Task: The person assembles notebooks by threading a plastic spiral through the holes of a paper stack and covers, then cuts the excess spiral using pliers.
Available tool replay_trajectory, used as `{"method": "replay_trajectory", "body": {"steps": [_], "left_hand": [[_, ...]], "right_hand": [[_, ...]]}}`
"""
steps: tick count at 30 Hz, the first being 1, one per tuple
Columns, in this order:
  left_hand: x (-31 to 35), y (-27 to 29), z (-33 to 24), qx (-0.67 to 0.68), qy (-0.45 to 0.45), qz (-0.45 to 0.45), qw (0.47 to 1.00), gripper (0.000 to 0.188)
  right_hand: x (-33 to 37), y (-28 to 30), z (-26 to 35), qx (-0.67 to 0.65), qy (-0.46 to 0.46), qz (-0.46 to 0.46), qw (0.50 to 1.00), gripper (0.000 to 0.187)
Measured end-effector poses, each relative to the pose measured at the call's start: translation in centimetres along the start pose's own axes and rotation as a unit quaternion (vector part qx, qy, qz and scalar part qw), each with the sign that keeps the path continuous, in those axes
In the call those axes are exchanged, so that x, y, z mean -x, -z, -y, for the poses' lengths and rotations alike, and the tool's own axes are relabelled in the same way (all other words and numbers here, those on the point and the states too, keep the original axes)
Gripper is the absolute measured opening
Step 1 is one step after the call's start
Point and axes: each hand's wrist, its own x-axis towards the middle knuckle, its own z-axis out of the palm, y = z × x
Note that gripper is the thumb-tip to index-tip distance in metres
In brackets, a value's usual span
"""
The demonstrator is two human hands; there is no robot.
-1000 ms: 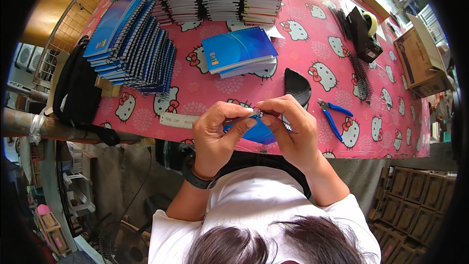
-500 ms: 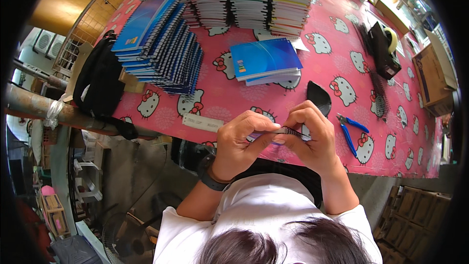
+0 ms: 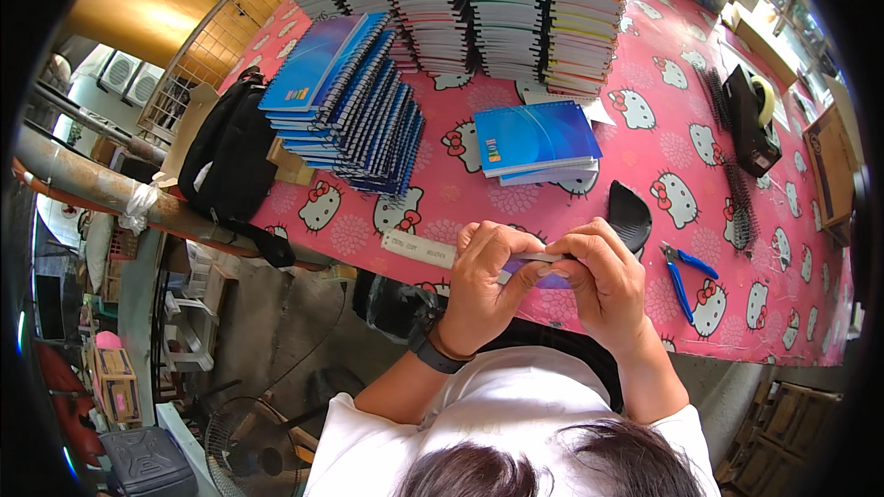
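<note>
Both my hands meet over the table's front edge, pinching a thin notebook [image 3: 555, 282] seen nearly edge-on. Its blue-purple cover shows in slivers below my fingers; the rest is hidden. My left hand [image 3: 493, 267], with a black band on the wrist, is closed on the left part of its edge. My right hand [image 3: 603, 276] is closed on the right part, thumb and fingertips close to the left ones. A pale marked strip [image 3: 419, 248] lies beside my left hand. Right of my right hand are a black curved object [image 3: 630, 218] and blue-handled cutters [image 3: 686, 278].
Blue spiral notebooks stand in a tall stack [image 3: 354, 120] at left, beside a black bag [image 3: 226, 152]. A few blue-covered books [image 3: 539, 140] lie mid-table. Behind rise stacks of black-bound pages [image 3: 502, 18]. Black coils [image 3: 738, 207] and a tape dispenser [image 3: 750, 120] lie at right.
The view has shifted, so the table appears lower and further right. The black coil seen at my right fingers is now hidden, and my fingertips have come closer together along the notebook's edge.
</note>
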Motion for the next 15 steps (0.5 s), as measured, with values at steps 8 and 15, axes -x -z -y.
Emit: {"method": "replay_trajectory", "body": {"steps": [8,15], "left_hand": [[-12.9,14.2,-0.8,-0.112,-0.016,-0.173,0.978,0.028],[-25.2,19.9,9.5,-0.379,-0.066,0.139,0.913,0.038]], "right_hand": [[0.2,2.9,-2.5,0.106,-0.054,-0.104,0.987,0.056],[3.5,1.4,-7.6,0.117,-0.103,-0.138,0.978,0.026]]}}
